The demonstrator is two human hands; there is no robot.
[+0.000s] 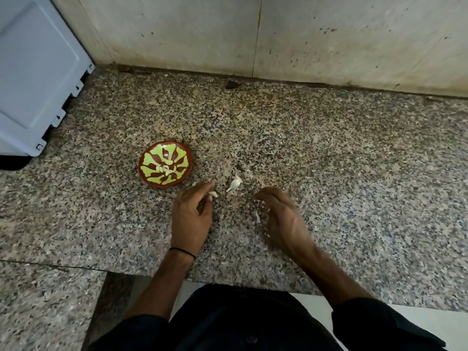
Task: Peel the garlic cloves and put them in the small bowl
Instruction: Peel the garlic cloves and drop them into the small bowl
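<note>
small bowl (154,158): peeled cloves (166,170) inside | L hand (192,211) fingers pinch clove (213,194) | R hand (281,217) fingers curled, grip unclear

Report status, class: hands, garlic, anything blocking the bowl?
Left hand pinches peeled clove beside small bowl. Right hand blurred, peel dangling, grip unclear. One unpeeled clove on counter. Nothing blocks bowl.

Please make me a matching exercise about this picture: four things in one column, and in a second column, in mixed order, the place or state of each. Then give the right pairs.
Things
1. small bowl
2. peeled clove
3. unpeeled garlic
4. white appliance

Places or states
A. lies loose on the counter
B. stands at the far left, by the wall
C. holds several cloves
D. pinched in the left hand

Pairs: 1-C, 2-D, 3-A, 4-B
</note>
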